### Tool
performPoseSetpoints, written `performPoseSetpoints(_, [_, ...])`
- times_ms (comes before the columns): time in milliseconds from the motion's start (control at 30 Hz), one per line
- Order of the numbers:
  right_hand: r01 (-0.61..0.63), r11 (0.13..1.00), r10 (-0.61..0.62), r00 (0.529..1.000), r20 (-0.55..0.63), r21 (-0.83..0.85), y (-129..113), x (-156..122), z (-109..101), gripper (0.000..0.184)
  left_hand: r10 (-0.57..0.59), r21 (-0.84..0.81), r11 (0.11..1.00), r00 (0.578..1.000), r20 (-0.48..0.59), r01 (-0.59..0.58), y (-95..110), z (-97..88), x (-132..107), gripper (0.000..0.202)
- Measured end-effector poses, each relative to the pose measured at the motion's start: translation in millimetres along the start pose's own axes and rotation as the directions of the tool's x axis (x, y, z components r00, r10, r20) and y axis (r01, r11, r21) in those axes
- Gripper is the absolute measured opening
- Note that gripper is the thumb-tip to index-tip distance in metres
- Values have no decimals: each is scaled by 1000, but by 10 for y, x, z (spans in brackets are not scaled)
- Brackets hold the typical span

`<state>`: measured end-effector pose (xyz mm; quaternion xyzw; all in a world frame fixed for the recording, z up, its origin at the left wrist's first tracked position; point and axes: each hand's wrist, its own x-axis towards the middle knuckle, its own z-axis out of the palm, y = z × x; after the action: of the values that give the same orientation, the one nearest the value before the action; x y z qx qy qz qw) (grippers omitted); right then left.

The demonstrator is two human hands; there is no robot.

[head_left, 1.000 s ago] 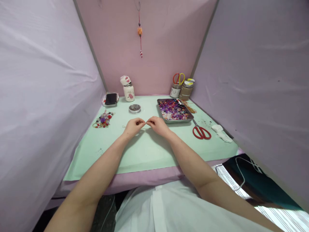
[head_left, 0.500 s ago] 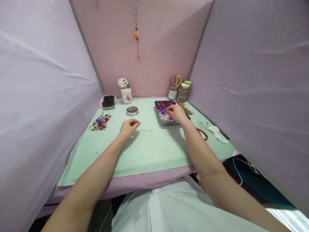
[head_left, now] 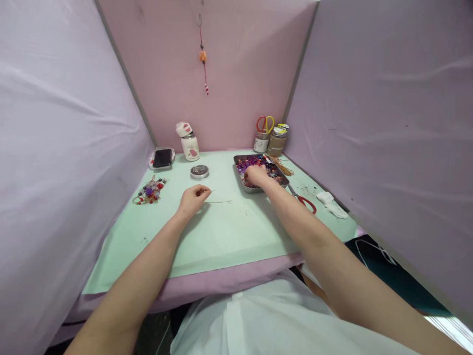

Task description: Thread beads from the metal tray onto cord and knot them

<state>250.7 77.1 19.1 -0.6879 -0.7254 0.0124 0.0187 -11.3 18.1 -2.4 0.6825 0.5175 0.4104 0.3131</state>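
My left hand [head_left: 192, 197] rests on the green mat with its fingers pinched round a thin wire [head_left: 220, 201] that runs out to the right across the mat. My right hand [head_left: 255, 174] reaches into the metal tray [head_left: 240, 179] of purple, red and clear beads, fingers curled down among them; what they hold is hidden. The two hands are well apart.
Finished bead pieces [head_left: 150, 190] lie at the left. A round tin [head_left: 199, 171], a phone [head_left: 161, 158] and a white bottle [head_left: 189, 144] stand behind. Red scissors [head_left: 305, 201] and a white cloth [head_left: 333, 204] lie at the right. Jars [head_left: 270, 138] occupy the back corner. A bead pendant [head_left: 203, 57] hangs on the wall.
My right hand left the wire near my left hand and moved right into the bead tray, then shifted slightly toward its near left. My left hand stayed pinched on the wire.
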Motion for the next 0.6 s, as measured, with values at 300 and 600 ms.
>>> performPoseSetpoints(300, [-13,1000,13,1000,13,13,-11,-25,8,20,6,-17,1000,1000,7,-6,-26,6,15,25])
performPoseSetpoints(600, [-137,969,197,932,-303,207,159,-142,-82,20,9,-41,999,999,-33,-11,17,-1,8,22])
